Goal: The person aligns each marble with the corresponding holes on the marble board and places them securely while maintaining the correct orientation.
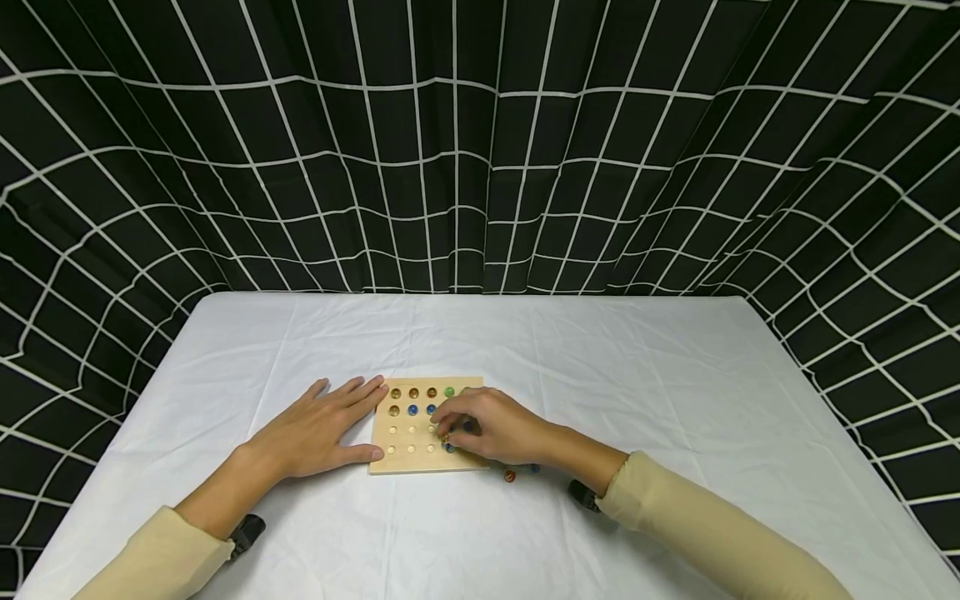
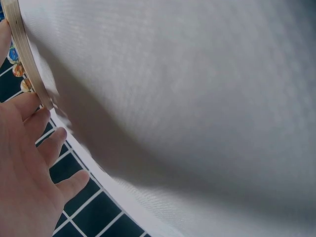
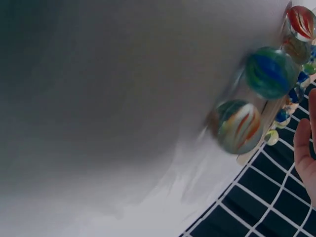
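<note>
A square wooden board [image 1: 411, 463] with rows of round hollows lies on the white cloth. Glass marbles fill its far rows, among them a green marble [image 1: 449, 392] and a blue marble [image 1: 412, 410]; hollows at the near left hold none. My left hand [image 1: 311, 433] lies flat with spread fingers, fingertips and thumb at the board's left edge. Over the board's right part, my right hand [image 1: 498, 425] has thumb and fingers curled together, pinching an amber marble [image 1: 445, 437] just above a blue one. The right palm hides several hollows behind it.
Loose marbles lie on the cloth to the board's right, including an orange marble [image 1: 510, 476], a blue-green marble [image 3: 270, 73] and a white-and-orange marble [image 3: 239, 127]. A black curtain with white grid lines [image 1: 480, 167] hangs behind the table.
</note>
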The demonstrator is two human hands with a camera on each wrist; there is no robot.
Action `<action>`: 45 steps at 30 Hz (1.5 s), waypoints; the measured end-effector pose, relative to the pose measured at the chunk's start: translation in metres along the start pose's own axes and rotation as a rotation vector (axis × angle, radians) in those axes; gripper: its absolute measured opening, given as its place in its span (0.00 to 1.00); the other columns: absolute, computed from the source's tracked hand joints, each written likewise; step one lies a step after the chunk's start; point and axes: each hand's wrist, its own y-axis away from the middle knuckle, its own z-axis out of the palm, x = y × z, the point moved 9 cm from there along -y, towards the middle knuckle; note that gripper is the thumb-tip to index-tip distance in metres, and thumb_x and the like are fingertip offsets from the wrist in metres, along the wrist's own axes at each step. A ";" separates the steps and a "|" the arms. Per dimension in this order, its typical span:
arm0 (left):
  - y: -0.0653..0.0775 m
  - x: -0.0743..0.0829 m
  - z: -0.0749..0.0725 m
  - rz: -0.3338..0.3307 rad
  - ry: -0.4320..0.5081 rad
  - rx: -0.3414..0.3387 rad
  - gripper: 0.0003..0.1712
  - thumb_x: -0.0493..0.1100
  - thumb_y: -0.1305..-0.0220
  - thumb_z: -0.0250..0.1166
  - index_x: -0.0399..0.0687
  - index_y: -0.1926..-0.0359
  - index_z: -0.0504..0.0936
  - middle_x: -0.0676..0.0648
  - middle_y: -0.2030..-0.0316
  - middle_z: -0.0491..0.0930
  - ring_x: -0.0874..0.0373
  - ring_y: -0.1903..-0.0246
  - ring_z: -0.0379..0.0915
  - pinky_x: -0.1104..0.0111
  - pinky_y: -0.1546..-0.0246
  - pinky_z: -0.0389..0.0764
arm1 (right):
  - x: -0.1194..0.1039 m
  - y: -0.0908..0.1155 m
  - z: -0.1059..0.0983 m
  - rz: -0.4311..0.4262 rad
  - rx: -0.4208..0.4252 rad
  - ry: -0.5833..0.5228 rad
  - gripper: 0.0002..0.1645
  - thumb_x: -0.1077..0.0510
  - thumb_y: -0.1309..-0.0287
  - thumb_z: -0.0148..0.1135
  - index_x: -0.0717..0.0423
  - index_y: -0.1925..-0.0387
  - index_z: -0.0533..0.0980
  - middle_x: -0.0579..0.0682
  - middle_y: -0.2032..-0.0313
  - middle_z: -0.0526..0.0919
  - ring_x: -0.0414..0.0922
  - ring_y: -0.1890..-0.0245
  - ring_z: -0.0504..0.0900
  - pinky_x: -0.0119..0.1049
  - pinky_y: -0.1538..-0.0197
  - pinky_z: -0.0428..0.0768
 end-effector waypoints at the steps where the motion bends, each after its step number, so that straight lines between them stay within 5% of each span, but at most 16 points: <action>1: 0.000 0.000 0.000 0.000 0.001 0.000 0.52 0.77 0.37 0.51 0.51 0.23 0.59 0.51 0.25 0.57 0.46 0.27 0.54 0.37 0.31 0.52 | -0.001 -0.001 0.001 -0.001 0.000 0.009 0.15 0.63 0.39 0.68 0.55 0.51 0.81 0.40 0.60 0.86 0.38 0.57 0.81 0.36 0.53 0.79; 29: 0.000 0.002 -0.003 0.011 -0.006 0.001 0.51 0.77 0.36 0.51 0.51 0.23 0.59 0.50 0.25 0.58 0.46 0.27 0.55 0.37 0.32 0.53 | -0.014 -0.013 0.009 -0.038 -0.015 0.099 0.15 0.65 0.40 0.67 0.54 0.51 0.82 0.42 0.60 0.87 0.38 0.58 0.81 0.31 0.50 0.75; 40: 0.000 0.000 0.000 -0.002 -0.005 -0.005 0.52 0.78 0.37 0.50 0.51 0.23 0.59 0.50 0.25 0.57 0.46 0.27 0.54 0.37 0.31 0.52 | 0.012 0.023 -0.022 0.067 0.026 0.054 0.17 0.62 0.42 0.71 0.54 0.50 0.82 0.38 0.60 0.86 0.37 0.55 0.81 0.41 0.41 0.74; 45: 0.000 0.001 0.000 0.000 -0.006 -0.003 0.52 0.78 0.37 0.50 0.51 0.23 0.59 0.50 0.24 0.57 0.45 0.27 0.54 0.37 0.31 0.52 | 0.027 0.046 -0.031 0.104 0.037 0.041 0.16 0.64 0.43 0.71 0.54 0.52 0.82 0.38 0.63 0.87 0.37 0.56 0.81 0.42 0.45 0.77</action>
